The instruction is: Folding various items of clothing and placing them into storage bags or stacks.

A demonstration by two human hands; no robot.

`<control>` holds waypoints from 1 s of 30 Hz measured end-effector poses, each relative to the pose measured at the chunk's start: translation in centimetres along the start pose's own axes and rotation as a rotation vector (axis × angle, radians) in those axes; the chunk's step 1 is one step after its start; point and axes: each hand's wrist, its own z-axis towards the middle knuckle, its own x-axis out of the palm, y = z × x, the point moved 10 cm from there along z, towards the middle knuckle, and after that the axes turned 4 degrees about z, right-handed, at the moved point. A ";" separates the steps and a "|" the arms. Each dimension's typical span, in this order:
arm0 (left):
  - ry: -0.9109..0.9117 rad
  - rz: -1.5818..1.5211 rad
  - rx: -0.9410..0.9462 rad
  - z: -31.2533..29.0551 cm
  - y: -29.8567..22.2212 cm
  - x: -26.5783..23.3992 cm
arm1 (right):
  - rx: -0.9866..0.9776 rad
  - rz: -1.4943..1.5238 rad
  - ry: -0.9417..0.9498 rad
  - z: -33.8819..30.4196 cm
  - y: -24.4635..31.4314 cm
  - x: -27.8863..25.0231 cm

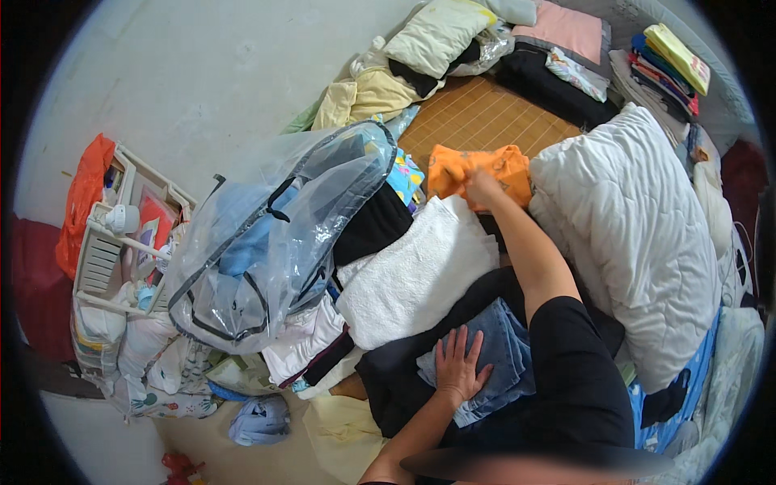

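Observation:
My left hand lies open, fingers spread, flat on a folded piece of blue denim that rests over dark cloth near me. Stretched out ahead, my right hand is on a folded orange cloth with a dark print, its fingers curled against the fabric. Between the two hands, a folded white towel lies slightly left. Black cloth sits beside the towel, and a bright patterned cloth shows behind it.
A clear zip bag with dark edging holds blue items at left. White plastic baskets stand beyond it. A bulky white quilt lies on the right. Pillows and stacked clothes line the back around a brown woven mat.

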 end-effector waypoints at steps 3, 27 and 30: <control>0.005 -0.037 -0.041 -0.8 2.0 0.7 | 0.029 0.706 0.009 2.5 5.0 -1.5; 0.014 -0.153 -0.049 -0.8 3.5 1.4 | -0.239 -0.282 0.179 2.0 -0.6 7.8; -0.023 -0.180 -0.017 -0.3 2.9 1.1 | -0.210 0.049 0.328 3.6 -3.9 7.4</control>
